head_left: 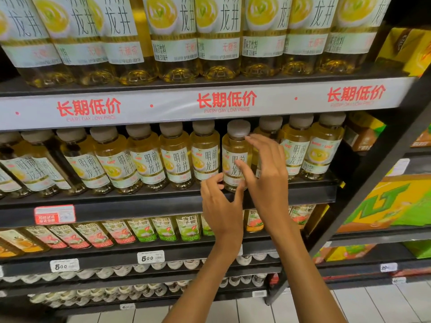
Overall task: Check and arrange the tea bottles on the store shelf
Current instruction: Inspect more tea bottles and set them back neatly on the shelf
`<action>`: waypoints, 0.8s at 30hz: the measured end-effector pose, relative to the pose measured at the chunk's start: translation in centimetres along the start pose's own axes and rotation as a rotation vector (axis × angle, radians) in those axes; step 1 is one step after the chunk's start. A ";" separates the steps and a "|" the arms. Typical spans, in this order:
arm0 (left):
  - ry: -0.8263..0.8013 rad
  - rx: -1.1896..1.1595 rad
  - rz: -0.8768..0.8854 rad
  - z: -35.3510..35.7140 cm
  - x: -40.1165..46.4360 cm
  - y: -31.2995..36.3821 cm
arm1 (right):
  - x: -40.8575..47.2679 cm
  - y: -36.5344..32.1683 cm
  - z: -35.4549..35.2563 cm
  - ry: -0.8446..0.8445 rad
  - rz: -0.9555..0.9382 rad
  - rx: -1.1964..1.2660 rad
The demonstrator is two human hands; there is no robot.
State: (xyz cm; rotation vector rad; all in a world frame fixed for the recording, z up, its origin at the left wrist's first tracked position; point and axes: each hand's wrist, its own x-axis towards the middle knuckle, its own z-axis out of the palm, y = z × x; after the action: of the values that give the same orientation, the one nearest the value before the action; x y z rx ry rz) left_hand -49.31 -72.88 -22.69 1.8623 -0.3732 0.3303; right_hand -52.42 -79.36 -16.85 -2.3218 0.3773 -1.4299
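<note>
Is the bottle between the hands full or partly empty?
Full: yellow tea fills the bottle up to the neck under its cap.

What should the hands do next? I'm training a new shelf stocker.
Probably ease the tea bottle back level with its row. Both hands are on it, the right hand over its label and cap, the left hand at its base, and it seems to stand slightly forward of its neighbours on the shelf.
</note>
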 end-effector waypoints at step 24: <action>-0.043 0.003 0.050 -4.3 1.6 -2.9 | 3.2 -5.6 4.9 -0.239 -0.046 -0.319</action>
State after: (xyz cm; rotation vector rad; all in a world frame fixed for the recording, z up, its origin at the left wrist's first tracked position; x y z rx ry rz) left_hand -46.82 -68.03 -23.17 1.8678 -0.4492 0.3259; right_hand -46.43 -74.78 -13.75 -2.7354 0.5154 -1.1616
